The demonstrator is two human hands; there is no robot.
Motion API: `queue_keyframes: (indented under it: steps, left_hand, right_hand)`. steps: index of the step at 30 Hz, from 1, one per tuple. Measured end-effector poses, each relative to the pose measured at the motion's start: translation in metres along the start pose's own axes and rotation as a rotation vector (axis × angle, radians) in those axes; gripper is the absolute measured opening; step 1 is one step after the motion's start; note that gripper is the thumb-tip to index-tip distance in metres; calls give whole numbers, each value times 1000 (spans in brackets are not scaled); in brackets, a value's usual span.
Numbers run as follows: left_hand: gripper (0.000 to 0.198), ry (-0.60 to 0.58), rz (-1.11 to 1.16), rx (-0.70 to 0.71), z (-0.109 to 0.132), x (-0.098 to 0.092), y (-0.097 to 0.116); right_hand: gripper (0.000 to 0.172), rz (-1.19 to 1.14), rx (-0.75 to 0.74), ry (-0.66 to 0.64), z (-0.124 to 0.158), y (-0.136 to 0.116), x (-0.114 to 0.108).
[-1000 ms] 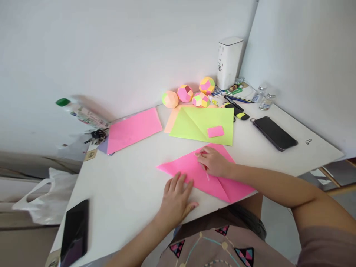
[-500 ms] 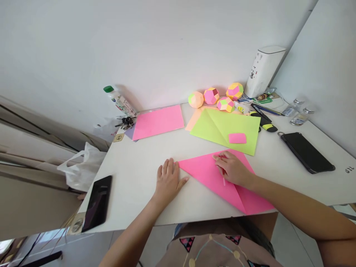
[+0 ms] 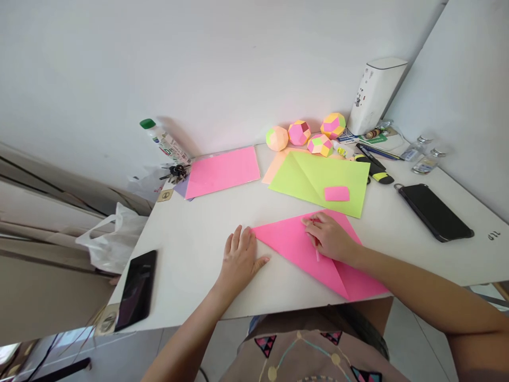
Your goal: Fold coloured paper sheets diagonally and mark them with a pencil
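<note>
My left hand [image 3: 240,260] lies flat on the white table, its fingers spread and fingertips touching the left corner of a bright pink paper sheet [image 3: 286,239]. That sheet is folded over, with a diagonal flap and a crease running to its near corner. Over the flap, my right hand [image 3: 330,236] is closed around a slim pen-like stick [image 3: 317,254], partly clear and reddish. The fingers hide most of the stick, so its exact kind does not show. Its clear end points toward me, just above or on the pink paper.
Behind lie green paper [image 3: 300,178] with a small pink piece [image 3: 336,193] on it, and another pink sheet [image 3: 222,172]. Several paper balls [image 3: 299,132] line the wall. A box cutter [image 3: 379,174] and a black phone [image 3: 435,212] are right, another phone [image 3: 137,289] left.
The view has shifted slightly, so everything sits a little higher and further left. Both hands keep nearly the same place on the pink paper.
</note>
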State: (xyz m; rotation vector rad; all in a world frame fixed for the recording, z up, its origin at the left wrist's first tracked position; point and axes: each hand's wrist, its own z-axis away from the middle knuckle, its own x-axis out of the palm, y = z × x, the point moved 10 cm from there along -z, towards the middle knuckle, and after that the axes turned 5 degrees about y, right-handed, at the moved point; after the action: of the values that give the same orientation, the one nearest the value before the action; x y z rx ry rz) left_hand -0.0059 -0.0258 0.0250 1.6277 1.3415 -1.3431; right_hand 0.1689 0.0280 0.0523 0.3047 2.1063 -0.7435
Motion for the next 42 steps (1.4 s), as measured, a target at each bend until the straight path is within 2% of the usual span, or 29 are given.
queue_keyframes:
  steps: [8, 14, 22, 32, 38, 40, 42]
  left_hand:
    - [68, -35, 153, 141, 12, -13, 33]
    - [75, -1, 212, 226, 19, -22, 61]
    - [82, -30, 316, 327, 21, -29, 105]
    - [85, -111, 400, 547, 19, -37, 159]
    - [78, -96, 455, 638, 21, -38, 186]
    - [75, -77, 499, 668, 22, -42, 189]
    - [61, -72, 588, 660, 20, -48, 183]
  right_hand:
    - [32, 71, -33, 42, 1, 0, 0]
    - [32, 107, -61, 52, 2, -1, 1]
    - [19, 137, -51, 72, 1, 0, 2]
    - [24, 158, -27, 35, 3, 2, 8]
    - [18, 184, 4, -10, 3, 4, 11]
    - [18, 188, 16, -18, 4, 5, 12]
    - [18, 191, 20, -22, 4, 6, 13]
